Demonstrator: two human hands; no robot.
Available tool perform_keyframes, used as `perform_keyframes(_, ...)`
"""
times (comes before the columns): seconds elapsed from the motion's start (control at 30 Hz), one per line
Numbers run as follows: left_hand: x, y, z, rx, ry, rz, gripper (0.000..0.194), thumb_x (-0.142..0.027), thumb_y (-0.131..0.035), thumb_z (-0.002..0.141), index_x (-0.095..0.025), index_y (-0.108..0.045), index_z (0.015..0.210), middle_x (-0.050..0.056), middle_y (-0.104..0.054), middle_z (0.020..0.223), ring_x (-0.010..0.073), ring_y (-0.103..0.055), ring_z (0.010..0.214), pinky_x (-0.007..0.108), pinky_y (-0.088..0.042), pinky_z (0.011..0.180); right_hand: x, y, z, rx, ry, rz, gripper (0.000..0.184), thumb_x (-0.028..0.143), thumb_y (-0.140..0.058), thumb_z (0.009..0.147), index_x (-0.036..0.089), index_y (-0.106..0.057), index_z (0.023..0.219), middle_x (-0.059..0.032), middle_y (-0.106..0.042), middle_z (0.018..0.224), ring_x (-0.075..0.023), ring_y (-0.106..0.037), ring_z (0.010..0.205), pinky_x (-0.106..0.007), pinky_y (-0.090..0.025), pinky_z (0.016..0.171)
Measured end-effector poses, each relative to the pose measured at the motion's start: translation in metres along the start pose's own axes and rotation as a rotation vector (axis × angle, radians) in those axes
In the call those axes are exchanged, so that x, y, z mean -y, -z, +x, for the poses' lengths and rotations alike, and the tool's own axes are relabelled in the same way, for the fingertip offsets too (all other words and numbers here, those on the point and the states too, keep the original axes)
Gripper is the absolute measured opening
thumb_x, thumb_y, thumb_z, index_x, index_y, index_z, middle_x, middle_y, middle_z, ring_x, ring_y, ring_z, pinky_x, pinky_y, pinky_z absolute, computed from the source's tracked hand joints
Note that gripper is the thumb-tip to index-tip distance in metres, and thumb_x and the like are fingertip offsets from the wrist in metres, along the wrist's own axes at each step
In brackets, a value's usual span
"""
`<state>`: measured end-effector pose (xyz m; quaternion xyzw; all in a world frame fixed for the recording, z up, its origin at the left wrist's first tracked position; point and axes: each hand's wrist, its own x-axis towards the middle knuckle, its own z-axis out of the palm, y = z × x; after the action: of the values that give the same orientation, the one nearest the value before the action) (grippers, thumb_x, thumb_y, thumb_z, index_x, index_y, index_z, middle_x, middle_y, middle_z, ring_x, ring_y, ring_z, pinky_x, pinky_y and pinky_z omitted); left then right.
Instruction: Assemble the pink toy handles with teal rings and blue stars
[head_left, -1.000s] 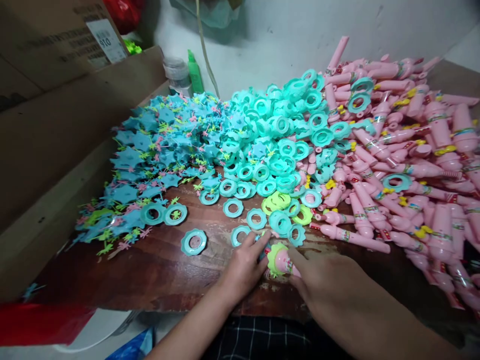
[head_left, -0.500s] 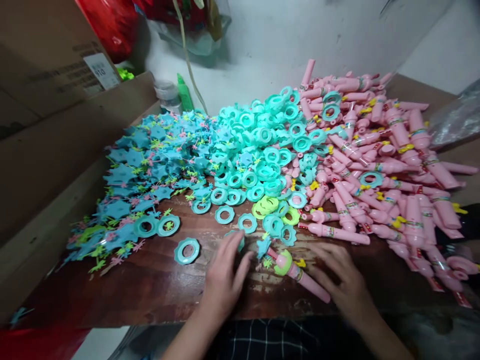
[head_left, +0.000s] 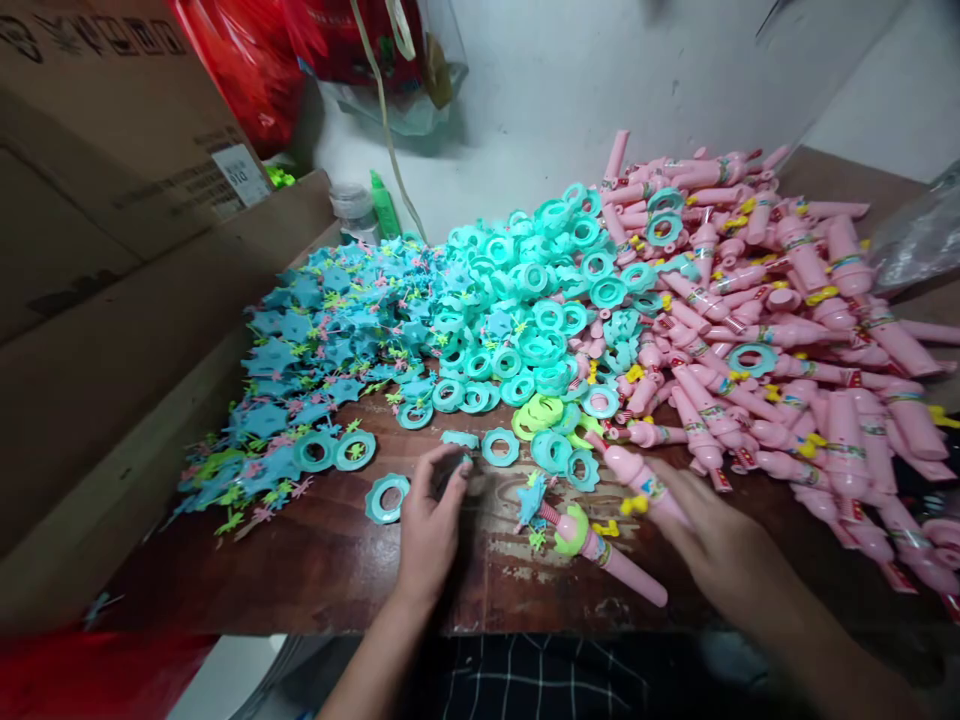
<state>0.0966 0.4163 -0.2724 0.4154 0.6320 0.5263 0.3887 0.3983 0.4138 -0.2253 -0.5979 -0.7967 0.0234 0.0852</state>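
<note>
My left hand [head_left: 431,515] is closed in a pinch at a teal scalloped ring [head_left: 460,439], which is tipped almost edge-on at the fingertips. In my right hand [head_left: 716,535] is a pink toy stick [head_left: 634,470], its narrow tip pointing up and left; the fingers wrap its lower end. Between the hands lies an assembled pink stick [head_left: 619,570] with a lime-green ring [head_left: 574,530] around it and a blue star-shaped piece [head_left: 531,500] at its striped tip. Loose teal rings [head_left: 387,498] lie near my left hand.
Blue star pieces [head_left: 300,350] with small dangling figures are heaped at the left, teal rings [head_left: 536,280] in the middle, pink sticks [head_left: 787,350] at the right. A cardboard box [head_left: 112,150] borders the left side. A green bottle [head_left: 385,205] stands by the wall.
My right hand has taken hold of a pink stick and lifted it from the pile's near edge. My left hand has closed at a teal ring, now tilted. The view has shifted slightly.
</note>
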Motion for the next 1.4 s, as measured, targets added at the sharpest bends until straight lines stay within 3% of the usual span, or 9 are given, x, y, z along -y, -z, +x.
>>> perform_keyframes(0.17, -0.038, -0.023, -0.012, 0.050, 0.209, -0.616, 0.034, -0.043, -0.048, 0.091, -0.028, -0.044, 0.121, 0.005, -0.066, 0.110, 0.0164, -0.064, 0.104, 0.033, -0.050, 0.097, 0.083, -0.013, -0.016, 0.164, 0.193, 0.343, 0.052, 0.034, -0.035, 0.098, 0.024, -0.035, 0.149, 0.0006, -0.043, 0.142, -0.0086, -0.051, 0.129, -0.015, -0.051, 0.100)
perform_keyframes(0.33, -0.047, -0.031, -0.042, 0.273, 0.253, -0.644, 0.060, -0.041, -0.055, 0.080, -0.027, -0.035, 0.135, 0.008, -0.059, 0.117, 0.0205, -0.060, 0.106, 0.038, -0.052, 0.097, 0.110, -0.036, -0.019, 0.189, 0.013, 0.637, 0.051, 0.031, -0.043, 0.091, 0.024, -0.044, 0.142, -0.0029, -0.044, 0.141, -0.0185, -0.048, 0.131, -0.031, -0.048, 0.110)
perform_keyframes(0.43, -0.038, -0.021, -0.057, 0.352, 0.270, -0.723, 0.071, -0.036, -0.063, 0.076, -0.031, -0.031, 0.140, 0.008, -0.054, 0.128, 0.0187, -0.059, 0.107, 0.033, -0.053, 0.093, 0.114, -0.033, -0.018, 0.640, -0.251, 1.192, 0.053, 0.041, -0.061, 0.082, 0.019, -0.048, 0.128, -0.0060, -0.059, 0.107, -0.0075, -0.063, 0.088, -0.015, -0.055, 0.077)
perform_keyframes(0.57, -0.030, -0.007, -0.046, 0.475, 0.249, -0.684, 0.070, -0.040, -0.058, 0.080, -0.033, -0.027, 0.143, 0.010, -0.052, 0.133, 0.0203, -0.059, 0.104, 0.029, -0.055, 0.077, 0.119, -0.026, -0.015, 1.191, -0.495, 1.886, 0.065, 0.059, -0.064, 0.077, 0.017, -0.034, 0.117, 0.0058, -0.043, 0.070, 0.0042, -0.028, 0.037, -0.008, -0.020, 0.034)
perform_keyframes(0.67, -0.024, 0.005, 0.004, 0.227, 0.048, -0.209, 0.050, -0.043, -0.041, 0.091, -0.027, -0.035, 0.138, 0.011, -0.051, 0.134, 0.0211, -0.054, 0.114, 0.039, -0.048, 0.100, 0.117, -0.031, -0.011, 1.147, -0.628, 1.932, 0.057, 0.054, -0.064, 0.079, 0.018, -0.030, 0.108, 0.0049, -0.043, 0.076, 0.0048, -0.026, 0.039, -0.008, -0.020, 0.032)
perform_keyframes(0.77, -0.016, 0.025, 0.076, -0.097, -0.186, 0.628, 0.056, -0.021, -0.046, 0.085, -0.022, -0.039, 0.141, 0.013, -0.042, 0.139, 0.0292, -0.035, 0.133, 0.049, -0.030, 0.115, 0.113, -0.039, -0.008, 1.056, -0.638, 1.813, 0.052, 0.052, -0.062, 0.081, 0.018, -0.030, 0.106, 0.0035, -0.045, 0.082, 0.0050, -0.028, 0.043, -0.006, -0.017, 0.033)
perform_keyframes(0.97, -0.010, 0.059, 0.172, 0.251, -0.194, 0.961, 0.057, -0.002, -0.052, 0.063, -0.030, -0.070, 0.109, 0.006, -0.053, 0.120, 0.0257, -0.054, 0.108, 0.035, -0.044, 0.097, 0.105, -0.048, -0.004, 0.993, -0.521, 1.601, 0.065, 0.058, -0.060, 0.081, 0.021, -0.033, 0.128, 0.0036, -0.047, 0.082, 0.0047, -0.031, 0.041, -0.007, -0.019, 0.033)
perform_keyframes(1.17, -0.030, 0.071, 0.167, 0.224, -0.186, 0.928, 0.042, -0.024, -0.062, 0.072, -0.024, -0.060, 0.114, 0.002, -0.057, 0.102, 0.0164, -0.056, 0.085, 0.024, -0.042, 0.074, 0.093, -0.051, 0.011, 0.974, -0.431, 1.568, 0.068, 0.058, -0.062, 0.079, 0.017, -0.036, 0.127, 0.0024, -0.050, 0.081, 0.0041, -0.034, 0.042, -0.007, -0.022, 0.033)
perform_keyframes(1.4, -0.036, 0.087, 0.126, -0.201, -0.094, 0.899, 0.042, -0.056, -0.067, 0.071, -0.023, -0.050, 0.090, -0.005, -0.050, 0.072, 0.0117, -0.042, 0.062, 0.023, -0.025, 0.059, 0.092, -0.048, 0.011, 0.995, -0.403, 1.547, 0.067, 0.059, -0.061, 0.080, 0.016, -0.037, 0.125, 0.0022, -0.051, 0.082, 0.0046, -0.033, 0.041, -0.007, -0.021, 0.033)
